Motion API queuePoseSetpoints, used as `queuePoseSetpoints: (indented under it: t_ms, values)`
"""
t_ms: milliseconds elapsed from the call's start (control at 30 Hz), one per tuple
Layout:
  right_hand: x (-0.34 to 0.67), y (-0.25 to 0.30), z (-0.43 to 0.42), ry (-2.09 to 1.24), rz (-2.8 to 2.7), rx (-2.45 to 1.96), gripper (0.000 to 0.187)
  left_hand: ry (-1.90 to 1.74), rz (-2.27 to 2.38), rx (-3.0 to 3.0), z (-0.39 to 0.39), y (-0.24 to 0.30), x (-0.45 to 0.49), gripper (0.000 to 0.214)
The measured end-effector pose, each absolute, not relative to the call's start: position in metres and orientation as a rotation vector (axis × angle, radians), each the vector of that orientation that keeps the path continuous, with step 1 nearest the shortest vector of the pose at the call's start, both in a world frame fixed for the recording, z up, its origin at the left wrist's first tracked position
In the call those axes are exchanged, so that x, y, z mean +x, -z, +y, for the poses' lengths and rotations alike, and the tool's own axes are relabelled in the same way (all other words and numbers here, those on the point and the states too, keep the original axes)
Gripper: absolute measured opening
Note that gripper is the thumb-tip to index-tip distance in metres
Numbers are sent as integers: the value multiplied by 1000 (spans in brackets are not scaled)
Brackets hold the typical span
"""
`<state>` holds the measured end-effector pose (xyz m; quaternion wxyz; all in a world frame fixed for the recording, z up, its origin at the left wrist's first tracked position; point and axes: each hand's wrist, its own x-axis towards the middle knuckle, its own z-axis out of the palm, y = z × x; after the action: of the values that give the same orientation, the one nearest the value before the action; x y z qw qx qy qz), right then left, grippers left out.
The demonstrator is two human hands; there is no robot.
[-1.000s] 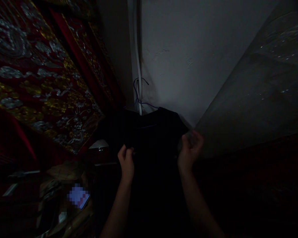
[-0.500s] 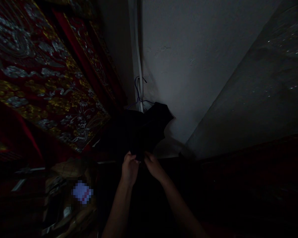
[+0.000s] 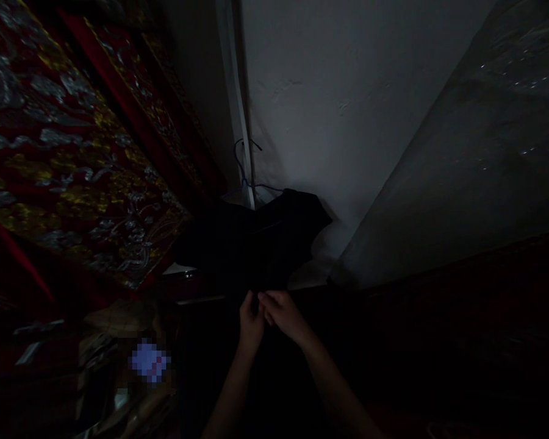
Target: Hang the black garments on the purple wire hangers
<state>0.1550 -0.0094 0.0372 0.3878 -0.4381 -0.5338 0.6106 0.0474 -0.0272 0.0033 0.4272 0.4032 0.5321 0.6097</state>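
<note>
I see the black top [image 3: 260, 247] hanging spread near the wall corner, on a thin dark purple hanger [image 3: 244, 181] whose hook sits against a pale, narrow pipe [image 3: 243, 122]. My view is very dim, so the top's lower part melts into shadow. Over its front, the left hand [image 3: 252, 320] and the right hand [image 3: 281, 310] meet close together, fingers curled in toward the thumbs; I cannot tell whether either one pinches cloth. Behind the top's right shoulder is a grey wall [image 3: 315, 116], and farther right a glossy translucent sheet [image 3: 476, 164] slants down. To the left I have a red hanging [image 3: 77, 164] worked in gold and silver. Below it, a pixelated bluish patch [image 3: 150, 361] glows among dark clutter I can't make out.
</note>
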Motion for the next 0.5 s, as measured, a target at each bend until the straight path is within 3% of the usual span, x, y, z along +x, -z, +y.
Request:
queuePoseSetpoints:
  t_ms: [133,367,500]
  values:
    - [151,-69,5,-1554,-1315,-1127,44,-1472,1337,1234,-23,-6,41,22]
    - [145,-191,71,-1245,-1188,-856,36,-1353,1416,1404,0,6,23,30]
    - [138,-205,67,-1238,-1148,-770,38,-1330,1379,1459,12,-8,19,23]
